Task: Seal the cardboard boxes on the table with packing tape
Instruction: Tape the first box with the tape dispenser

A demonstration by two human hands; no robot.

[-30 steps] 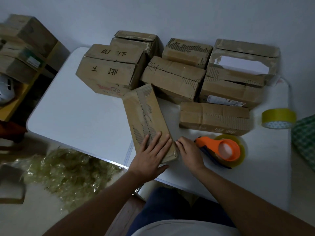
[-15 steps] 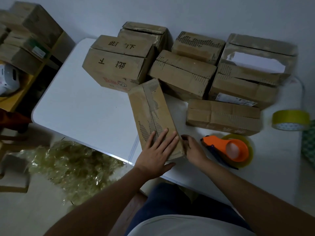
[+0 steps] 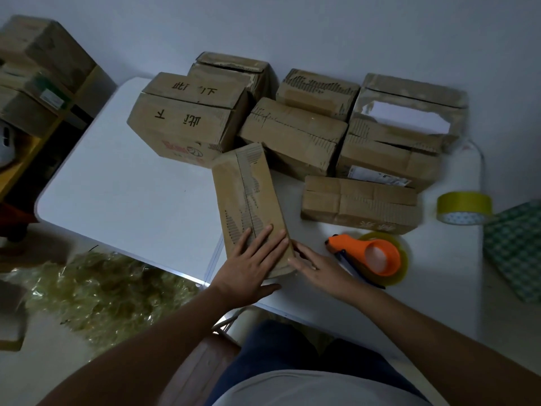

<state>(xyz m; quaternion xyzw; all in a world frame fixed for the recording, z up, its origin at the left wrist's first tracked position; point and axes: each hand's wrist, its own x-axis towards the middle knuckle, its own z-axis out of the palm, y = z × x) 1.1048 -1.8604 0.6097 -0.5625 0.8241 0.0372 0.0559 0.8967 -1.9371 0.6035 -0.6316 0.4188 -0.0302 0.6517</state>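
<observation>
A long narrow cardboard box (image 3: 246, 197) lies on the white table (image 3: 131, 200), its near end at the table's front edge. My left hand (image 3: 251, 265) lies flat with straight fingers on the near end of that box. My right hand (image 3: 316, 266) rests on the table against the box's right side, its fingers stretched along the lower edge. An orange tape dispenser (image 3: 371, 254) with a roll of clear tape lies just right of my right hand. Several more cardboard boxes (image 3: 292, 133) stand in a cluster at the back.
A yellowish tape roll (image 3: 464, 208) sits at the table's right edge, beside a green checked cloth (image 3: 518, 244). A heap of crumpled clear tape (image 3: 96, 288) lies on the floor to the left. More boxes (image 3: 38, 63) are stacked on a shelf at far left.
My right hand has opened and slid along the near right side of the narrow box. My left hand stays flat on the box's near end. The camera has shifted slightly.
</observation>
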